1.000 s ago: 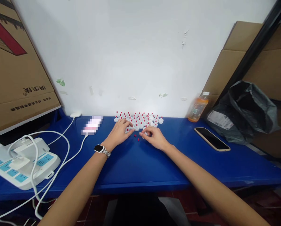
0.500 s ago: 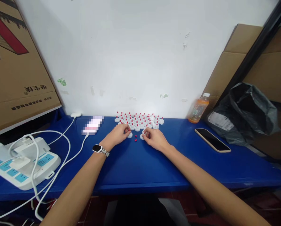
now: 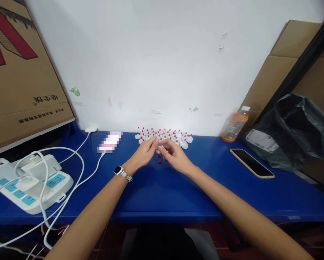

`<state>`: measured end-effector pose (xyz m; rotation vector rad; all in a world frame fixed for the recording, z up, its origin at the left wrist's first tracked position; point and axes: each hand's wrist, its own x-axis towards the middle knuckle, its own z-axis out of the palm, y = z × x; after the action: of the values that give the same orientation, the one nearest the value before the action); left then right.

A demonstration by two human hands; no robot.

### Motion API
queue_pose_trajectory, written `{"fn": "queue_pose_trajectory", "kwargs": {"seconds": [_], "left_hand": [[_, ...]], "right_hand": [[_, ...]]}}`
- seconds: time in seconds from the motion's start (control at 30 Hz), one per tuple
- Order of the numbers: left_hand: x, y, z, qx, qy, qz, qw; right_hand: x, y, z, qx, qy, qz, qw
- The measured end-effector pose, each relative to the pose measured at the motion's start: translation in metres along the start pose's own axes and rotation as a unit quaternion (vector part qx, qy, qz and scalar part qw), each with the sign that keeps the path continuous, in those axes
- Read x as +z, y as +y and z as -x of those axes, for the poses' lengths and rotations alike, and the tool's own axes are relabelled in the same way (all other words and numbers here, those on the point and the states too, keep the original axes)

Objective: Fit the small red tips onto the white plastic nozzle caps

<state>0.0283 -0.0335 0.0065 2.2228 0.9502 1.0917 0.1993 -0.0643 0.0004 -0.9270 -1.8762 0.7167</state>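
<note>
Fingertips meet over the blue tabletop (image 3: 162,195), left hand (image 3: 145,154) and right hand (image 3: 175,156) pinched together on one small white cap (image 3: 158,150); the grip is narrow, details too small to tell. Loose red plugs (image 3: 160,161) lie on the tabletop just below the fingers, about equally near both hands. Cluster of red-tipped white caps (image 3: 173,135) sits just beyond, against the wall. Phone (image 3: 252,163) lies well right.
</note>
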Motion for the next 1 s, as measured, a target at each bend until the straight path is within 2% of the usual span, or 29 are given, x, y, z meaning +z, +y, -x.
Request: {"fn": "queue_pose_trajectory", "kwargs": {"seconds": [0.07,0.17,0.33,0.43,0.57,0.67,0.77,0.87,0.9,0.93,1.0], "left_hand": [[0.003,-0.001,0.000,-0.001,-0.010,0.026,1.000],[0.011,-0.002,-0.001,-0.023,0.002,0.062,0.998],[0.025,0.000,-0.005,-0.075,0.042,0.088,0.992],[0.030,0.001,-0.006,-0.101,0.059,0.104,0.988],[0.039,0.001,-0.006,-0.125,0.061,0.121,0.983],[0.043,-0.001,-0.007,-0.126,0.074,0.127,0.981],[0.032,-0.009,-0.010,-0.134,0.117,0.143,0.974],[0.011,-0.021,-0.009,-0.141,0.165,0.134,0.967],[0.005,-0.024,-0.008,-0.125,0.163,0.094,0.974],[0.002,-0.027,-0.006,-0.106,0.137,0.042,0.984],[0.002,-0.029,-0.002,-0.059,0.039,-0.034,0.997]], "right_hand": [[-0.002,0.002,0.000,-0.008,0.023,0.007,1.000],[-0.008,0.005,0.003,-0.052,0.068,0.090,0.992],[-0.011,0.006,0.003,-0.162,0.120,0.230,0.952],[-0.009,0.008,0.001,-0.180,0.130,0.307,0.926],[-0.004,0.009,-0.001,-0.148,0.123,0.402,0.895],[0.000,0.009,-0.001,-0.125,0.120,0.418,0.892],[-0.002,0.008,0.002,-0.091,0.123,0.405,0.901],[-0.012,0.010,0.009,-0.009,0.154,0.362,0.919],[-0.015,0.011,0.011,0.022,0.164,0.340,0.926],[-0.018,0.012,0.012,0.050,0.171,0.317,0.932],[-0.022,0.015,0.013,0.081,0.170,0.275,0.943]]}}
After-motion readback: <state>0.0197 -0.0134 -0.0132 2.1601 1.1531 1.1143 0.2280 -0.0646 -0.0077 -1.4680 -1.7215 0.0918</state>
